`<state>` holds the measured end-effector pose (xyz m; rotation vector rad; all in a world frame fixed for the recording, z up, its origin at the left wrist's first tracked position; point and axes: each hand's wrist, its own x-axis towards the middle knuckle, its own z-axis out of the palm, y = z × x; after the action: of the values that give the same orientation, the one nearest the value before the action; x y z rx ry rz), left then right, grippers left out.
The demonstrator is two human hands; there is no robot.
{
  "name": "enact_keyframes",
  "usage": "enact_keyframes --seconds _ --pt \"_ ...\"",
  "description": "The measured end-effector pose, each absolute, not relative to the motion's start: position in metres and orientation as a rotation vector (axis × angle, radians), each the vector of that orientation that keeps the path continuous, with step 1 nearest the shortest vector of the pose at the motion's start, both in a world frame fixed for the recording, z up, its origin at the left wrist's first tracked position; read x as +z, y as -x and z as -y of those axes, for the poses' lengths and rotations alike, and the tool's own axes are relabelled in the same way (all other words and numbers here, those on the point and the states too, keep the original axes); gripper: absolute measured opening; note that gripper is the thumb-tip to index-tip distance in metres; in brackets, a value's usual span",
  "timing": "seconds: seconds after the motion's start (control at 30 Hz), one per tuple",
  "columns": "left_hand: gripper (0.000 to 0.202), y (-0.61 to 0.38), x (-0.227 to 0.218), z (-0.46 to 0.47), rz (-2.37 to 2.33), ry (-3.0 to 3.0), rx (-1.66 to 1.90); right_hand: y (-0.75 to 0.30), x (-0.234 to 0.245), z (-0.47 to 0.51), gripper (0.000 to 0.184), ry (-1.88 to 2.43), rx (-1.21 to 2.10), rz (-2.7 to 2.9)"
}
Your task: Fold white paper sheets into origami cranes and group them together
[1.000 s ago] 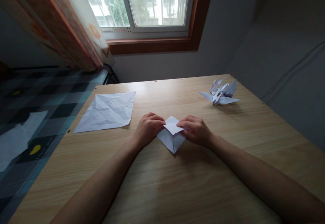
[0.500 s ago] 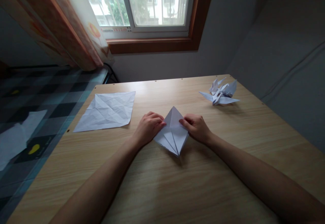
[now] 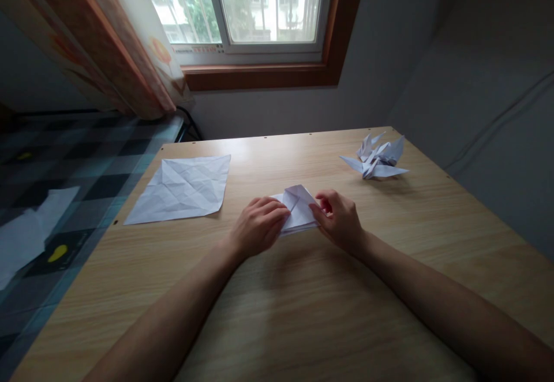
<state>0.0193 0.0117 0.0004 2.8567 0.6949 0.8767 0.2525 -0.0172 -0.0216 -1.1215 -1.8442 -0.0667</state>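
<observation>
Between my two hands, a little above or on the table, is a piece of folded white paper (image 3: 299, 216), with a flap at its top and stacked layers along its lower edge. My left hand (image 3: 262, 223) is closed on its left side, fingers lying across the front. On the right, my right hand (image 3: 340, 217) pinches the paper's edge between thumb and curled fingers. The fingers cover both side edges of the paper.
A creased white sheet (image 3: 190, 188) lies flat at the left of the wooden table (image 3: 268, 313). Folded paper cranes (image 3: 376, 160) stand at the back right. On the checked bedspread (image 3: 99, 165) rests another white paper (image 3: 32, 229). A window (image 3: 268, 12) is behind.
The paper was a kite shape with its point toward me; now it looks shorter, with that lower point out of sight and a flap across the top. Both hands have shifted slightly right.
</observation>
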Motion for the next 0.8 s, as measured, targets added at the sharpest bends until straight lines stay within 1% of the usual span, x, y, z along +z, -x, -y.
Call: enact_keyframes --seconds 0.13,0.2,0.27,0.37,0.43,0.5,0.6,0.7,0.8 --pt "0.024 -0.018 -0.002 -0.015 -0.721 -2.751 0.794 -0.255 -0.02 0.018 0.023 1.026 -0.223 1.905" --pt "0.026 -0.017 -0.003 -0.015 -0.746 -2.731 0.767 -0.258 -0.017 0.019 0.026 0.97 -0.331 1.915" --pt "0.026 -0.018 -0.002 -0.014 -0.766 -2.739 0.729 -0.261 -0.011 0.021 0.02 0.868 -0.444 1.998" --pt "0.026 -0.019 -0.001 -0.013 -0.769 -2.8 0.641 -0.263 0.0 0.026 0.007 0.687 -0.526 2.301" --pt "0.028 -0.02 0.0 -0.013 -0.777 -2.85 0.595 -0.262 0.007 0.029 0.012 0.675 -0.49 2.526" --pt "0.029 -0.02 -0.001 -0.013 -0.785 -2.902 0.552 -0.259 0.012 0.032 0.019 0.804 -0.413 2.716" --pt "0.028 -0.021 -0.003 -0.012 -0.795 -2.961 0.498 -0.252 0.02 0.037 0.026 1.126 -0.33 2.897" --pt "0.027 -0.022 -0.004 -0.012 -0.807 -2.979 0.477 -0.245 0.024 0.044 0.039 1.442 -0.331 2.931" --pt "0.027 -0.023 -0.003 -0.011 -0.813 -2.982 0.482 -0.237 0.026 0.05 0.047 1.667 -0.288 2.899"
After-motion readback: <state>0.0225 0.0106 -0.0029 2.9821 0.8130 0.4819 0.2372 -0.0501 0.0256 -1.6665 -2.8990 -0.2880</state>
